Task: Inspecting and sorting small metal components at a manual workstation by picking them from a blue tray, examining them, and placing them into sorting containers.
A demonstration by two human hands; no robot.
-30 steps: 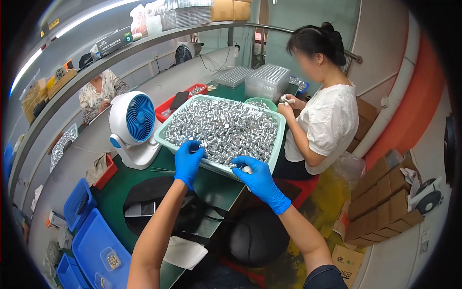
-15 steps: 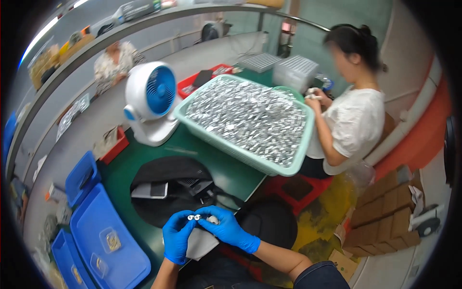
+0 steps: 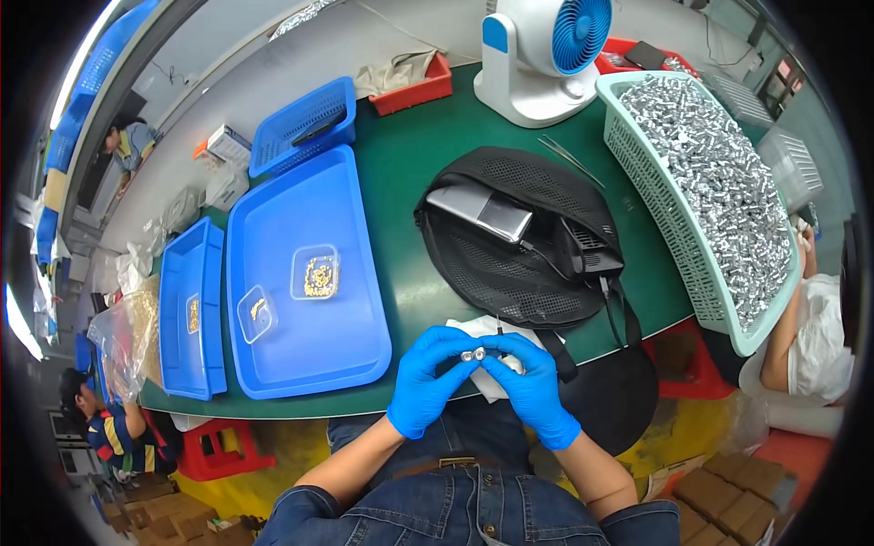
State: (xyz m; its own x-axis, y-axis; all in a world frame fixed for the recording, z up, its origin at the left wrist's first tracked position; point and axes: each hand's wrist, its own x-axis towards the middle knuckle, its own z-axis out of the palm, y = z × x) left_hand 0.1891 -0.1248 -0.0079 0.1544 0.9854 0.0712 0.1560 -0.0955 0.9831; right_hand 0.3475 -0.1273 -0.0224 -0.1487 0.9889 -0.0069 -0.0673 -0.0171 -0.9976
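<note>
Both of my hands wear blue gloves and meet in front of me, over the table's near edge. My left hand (image 3: 426, 380) pinches a small silver cylindrical metal part (image 3: 467, 356) between thumb and fingertips. Beside it, end toward me, a second silver metal part (image 3: 480, 353) is pinched by my right hand (image 3: 535, 387). The two parts are side by side and seem to touch. Something pale or silvery also shows at my right palm, mostly hidden by the fingers. Under the hands lies a white cloth or paper (image 3: 489, 386), next to a black mesh bag (image 3: 473, 264) with electronic devices inside.
Left on the green table (image 3: 414, 118) are a large blue tray (image 3: 309, 359) with two clear tubs of small brass-coloured pieces, a narrower blue tray (image 3: 193, 359) and a blue basket (image 3: 273, 136). A fan (image 3: 519, 82) and a green basket (image 3: 669, 205) of silver parts stand right, beside another person.
My view has swung left and down, so the fan and green basket sit farther right and the blue trays show fully. My hands still hold the two metal parts together.
</note>
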